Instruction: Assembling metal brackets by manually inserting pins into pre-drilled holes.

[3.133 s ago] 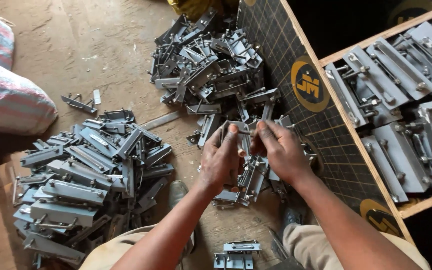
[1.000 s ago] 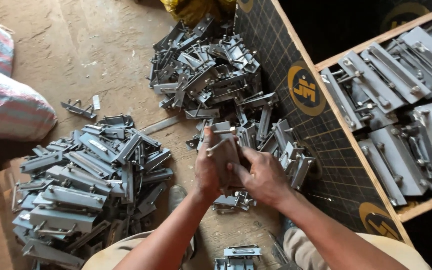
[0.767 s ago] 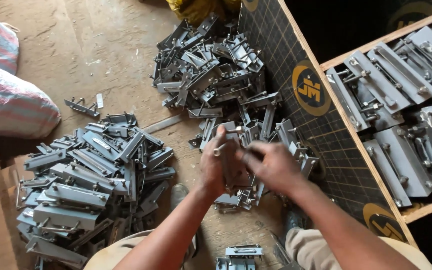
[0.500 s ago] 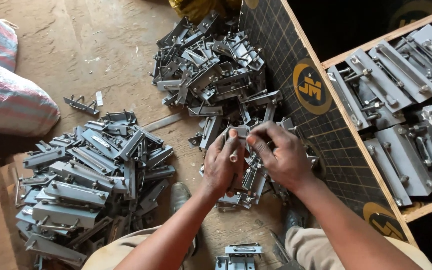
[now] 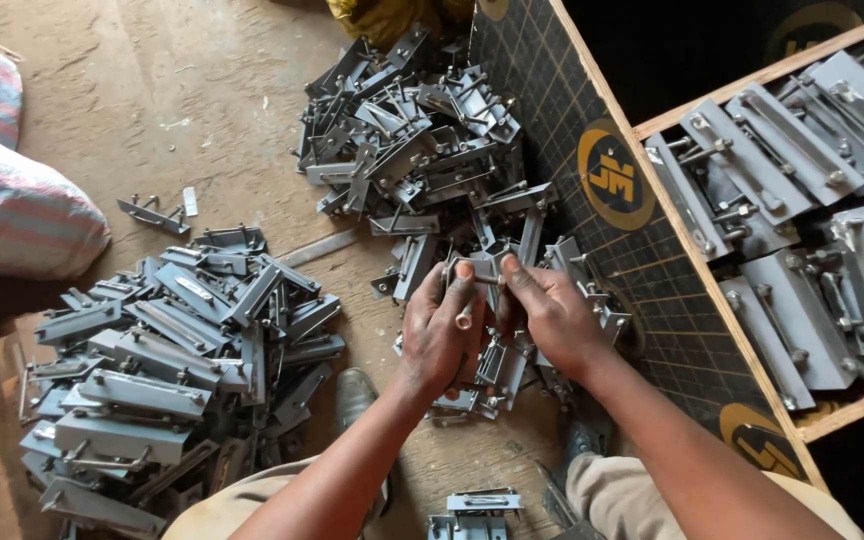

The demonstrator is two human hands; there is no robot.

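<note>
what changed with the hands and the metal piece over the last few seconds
A second ago the left hand held the grey metal bracket lifted and turned up, with the right hand lower beside it. Now both hands have closed together on the bracket, thumbs meeting at its top edge. The sorted stack at left, the loose heap ahead and the wooden crate stayed put.

Heap of grey metal brackets [image 5: 167, 370] at near left on the dusty floor [image 5: 202, 110]. Second heap of brackets [image 5: 407, 135] far, against a dark gridded board [image 5: 552, 130]. Wooden-edged crate [image 5: 742, 330] at right, packed with flat metal plates [image 5: 802, 200]. Striped sack [image 5: 12, 210] at far left. Lone small bracket [image 5: 152, 213] beside it. Yellow bag [image 5: 382, 15] at far edge.
</note>
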